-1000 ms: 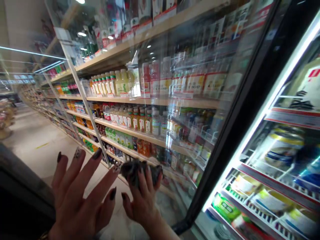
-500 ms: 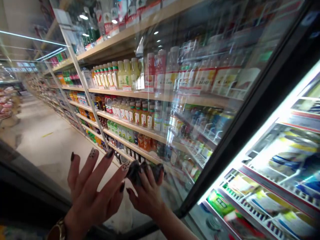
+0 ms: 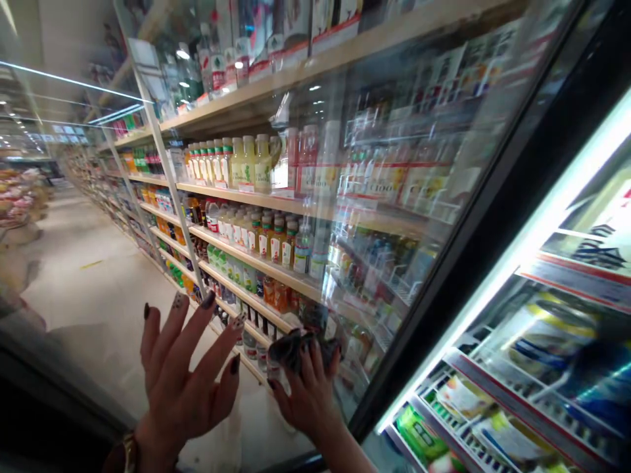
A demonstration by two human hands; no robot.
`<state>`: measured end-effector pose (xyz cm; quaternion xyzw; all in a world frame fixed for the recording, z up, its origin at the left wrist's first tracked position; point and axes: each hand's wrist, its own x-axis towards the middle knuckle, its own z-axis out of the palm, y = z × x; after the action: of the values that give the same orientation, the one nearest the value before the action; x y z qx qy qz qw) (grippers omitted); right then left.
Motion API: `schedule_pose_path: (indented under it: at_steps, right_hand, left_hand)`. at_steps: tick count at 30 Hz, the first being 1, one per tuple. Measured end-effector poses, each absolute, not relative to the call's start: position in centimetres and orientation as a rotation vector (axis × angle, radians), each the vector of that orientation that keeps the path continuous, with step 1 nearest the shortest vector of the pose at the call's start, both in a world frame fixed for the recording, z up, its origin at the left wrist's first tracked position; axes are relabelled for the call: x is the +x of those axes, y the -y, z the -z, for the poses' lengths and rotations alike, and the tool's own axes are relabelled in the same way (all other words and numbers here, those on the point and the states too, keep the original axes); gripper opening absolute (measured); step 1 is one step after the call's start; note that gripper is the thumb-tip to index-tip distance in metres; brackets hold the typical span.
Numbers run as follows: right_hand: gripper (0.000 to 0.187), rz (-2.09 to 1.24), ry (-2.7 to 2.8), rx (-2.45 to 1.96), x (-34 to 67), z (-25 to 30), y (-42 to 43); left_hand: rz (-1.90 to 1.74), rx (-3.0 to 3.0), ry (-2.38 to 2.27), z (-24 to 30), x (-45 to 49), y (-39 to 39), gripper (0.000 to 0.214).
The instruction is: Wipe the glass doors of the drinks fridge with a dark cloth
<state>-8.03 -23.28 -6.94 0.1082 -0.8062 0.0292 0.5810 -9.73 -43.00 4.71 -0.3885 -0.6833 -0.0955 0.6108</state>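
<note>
My left hand [image 3: 185, 381] lies flat with fingers spread against the open glass door [image 3: 394, 131] of a fridge, low on the pane. Just to its right, my right hand [image 3: 308, 394] presses a dark crumpled cloth [image 3: 296, 347] against the same glass with its fingers. The door has a black frame [image 3: 473, 243] along its right edge. Through the glass I see store shelves with rows of bottled drinks [image 3: 246, 164].
Right of the door frame is the lit fridge interior [image 3: 542, 368] with wire racks of packaged goods. A supermarket aisle floor [image 3: 89, 276] stretches away at left, seen through the glass, with long shelving beside it.
My right hand with the cloth has slid a little to the right along the glass. The left hand stays flat on the pane. The view has shifted slightly.
</note>
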Motion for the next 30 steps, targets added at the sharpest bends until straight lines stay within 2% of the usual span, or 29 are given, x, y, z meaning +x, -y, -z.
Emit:
schedule_pose_path:
  at_steps: [2,5,7,9,12,14,16,18,21,23,27,28,30]
  right_hand:
    - [0.042,-0.066,1.853,0.247,-8.6,5.3,21.5]
    - [0.059,-0.122,1.744,0.136,-10.2,-2.3,18.6]
    - [0.064,-0.144,1.686,0.087,-10.6,-5.0,17.9]
    - [0.063,-0.151,1.709,0.091,-10.1,-2.9,18.4]
    - [0.055,-0.102,1.823,0.173,-8.9,5.2,19.4]
    - [0.051,-0.039,1.833,0.233,-8.7,7.7,18.5]
    - [0.057,-0.040,1.767,0.184,-9.3,5.3,16.4]
    - [0.067,-0.137,1.664,0.008,-10.4,-0.4,14.5]
    - [0.070,-0.270,1.596,-0.126,-11.2,-5.6,15.6]
    - [0.064,-0.249,1.674,0.021,-10.5,-3.1,18.9]
    - [0.029,-0.160,1.793,0.419,-8.9,5.7,22.3]
    - [0.027,-0.135,1.790,0.426,-8.9,5.7,21.5]
    - [0.041,-0.111,1.767,0.293,-9.4,2.1,18.5]
  left_hand:
    - [0.193,-0.898,1.591,-4.4,-10.0,42.6,0.071]
    - [0.170,-0.891,1.614,-4.1,-10.4,42.2,0.073]
    - [0.164,-0.874,1.624,-3.9,-10.6,42.2,0.075]
    - [0.129,-0.862,1.610,-3.6,-10.7,42.2,0.076]
    - [0.072,-0.865,1.582,-3.2,-10.9,42.4,0.073]
    - [0.077,-0.870,1.577,-3.1,-11.0,42.4,0.069]
    - [0.084,-0.874,1.580,-3.1,-11.0,42.3,0.065]
    - [0.069,-0.874,1.580,-3.1,-11.1,42.1,0.060]
    - [0.062,-0.871,1.569,-3.2,-11.1,42.1,0.057]
    - [0.089,-0.885,1.562,-3.2,-11.0,42.1,0.060]
    - [0.183,-0.932,1.576,-2.8,-10.9,42.1,0.064]
    - [0.211,-0.928,1.584,-2.7,-10.9,42.1,0.064]
    - [0.243,-0.917,1.596,-2.4,-10.9,42.0,0.062]
